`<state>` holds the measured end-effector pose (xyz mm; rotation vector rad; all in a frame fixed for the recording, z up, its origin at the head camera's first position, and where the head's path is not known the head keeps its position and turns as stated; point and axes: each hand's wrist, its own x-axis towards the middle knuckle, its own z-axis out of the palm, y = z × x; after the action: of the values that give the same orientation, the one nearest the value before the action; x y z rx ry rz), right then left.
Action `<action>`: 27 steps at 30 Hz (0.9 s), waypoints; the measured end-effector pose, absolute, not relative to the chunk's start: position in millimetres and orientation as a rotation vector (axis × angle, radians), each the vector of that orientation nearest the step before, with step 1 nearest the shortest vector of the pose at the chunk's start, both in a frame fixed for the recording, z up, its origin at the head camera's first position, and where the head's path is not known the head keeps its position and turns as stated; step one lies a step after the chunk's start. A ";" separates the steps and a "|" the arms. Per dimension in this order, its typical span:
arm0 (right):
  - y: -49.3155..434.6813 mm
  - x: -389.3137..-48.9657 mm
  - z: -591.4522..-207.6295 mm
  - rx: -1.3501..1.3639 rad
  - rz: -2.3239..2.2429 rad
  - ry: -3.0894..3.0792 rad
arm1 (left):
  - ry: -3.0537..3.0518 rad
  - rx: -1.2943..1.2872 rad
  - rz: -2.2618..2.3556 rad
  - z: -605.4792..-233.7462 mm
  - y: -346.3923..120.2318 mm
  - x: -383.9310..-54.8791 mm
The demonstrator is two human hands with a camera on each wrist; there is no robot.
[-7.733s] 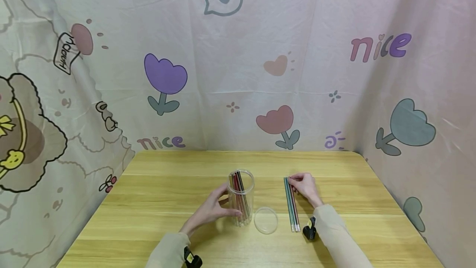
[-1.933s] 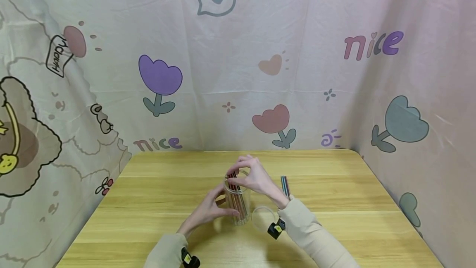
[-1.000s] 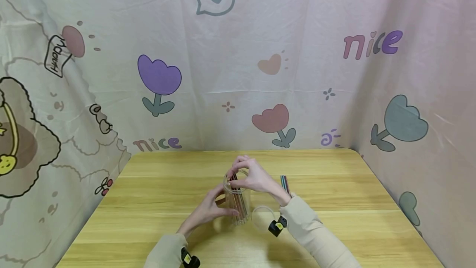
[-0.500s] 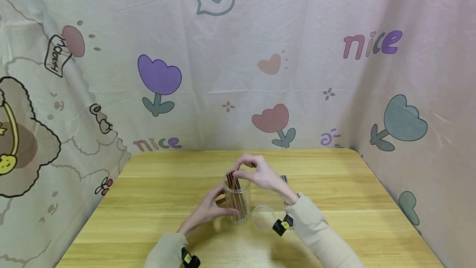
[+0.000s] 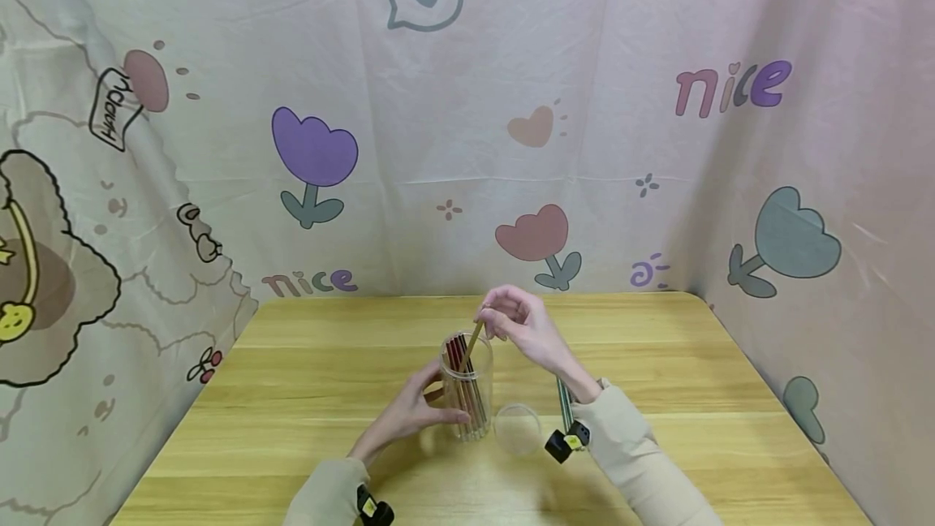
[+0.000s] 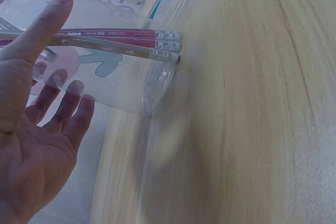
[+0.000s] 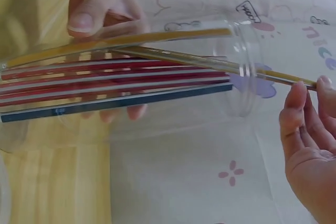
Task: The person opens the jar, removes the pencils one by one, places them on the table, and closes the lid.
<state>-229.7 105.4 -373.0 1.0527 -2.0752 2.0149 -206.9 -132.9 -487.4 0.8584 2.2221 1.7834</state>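
Observation:
A clear plastic jar [image 5: 484,400] stands upright on the table, with several pencils inside. My left hand [image 5: 409,414] holds its side, thumb in front and fingers behind. Between thumb and fingertips my right hand [image 5: 532,333] pinches the top end of a yellow pencil [image 5: 473,342]. That pencil slants up out of the jar's mouth, its lower part still inside. The right wrist view shows red pencils [image 7: 52,87], a dark pencil [image 7: 115,103] and another yellow pencil [image 7: 157,37] staying in the jar. Eraser ends [image 6: 167,45] rest at the bottom in the left wrist view.
A round clear lid [image 5: 518,407] lies flat just right of the jar. Green pencils [image 5: 564,403] lie on the wooden table [image 5: 329,339], partly hidden under my right forearm. A printed cloth [image 5: 424,242] hangs behind the table.
Earlier my right hand was at the pencils on the table; then it reached into the jar's mouth. Over the last second it has drawn the yellow pencil upward and right. My left hand stays put.

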 end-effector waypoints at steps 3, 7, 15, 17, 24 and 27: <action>109.0 -231.1 -370.2 1.061 2.042 -2.005 | 2.225 0.858 1.784 -487.6 -132.7 -207.3; 114.3 -231.8 -366.3 1.075 2.085 -1.925 | 2.227 0.864 1.779 -487.8 -132.5 -207.5; 125.9 -230.5 -359.4 1.085 2.143 -1.821 | 2.239 0.874 1.773 -488.5 -132.5 -207.7; 128.4 -230.8 -358.4 1.070 2.162 -1.793 | 2.242 0.872 1.773 -488.5 -132.5 -207.5; 134.2 -232.9 -356.7 0.986 2.257 -1.669 | 2.255 0.860 1.771 -488.5 -132.5 -207.2; 135.6 -233.5 -355.9 0.963 2.337 -1.568 | 2.261 0.856 1.767 -488.5 -132.4 -207.4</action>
<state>-233.5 135.6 -355.9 0.9629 -1.5681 2.3371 -207.4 -132.4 -488.5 0.8559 2.2611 1.7668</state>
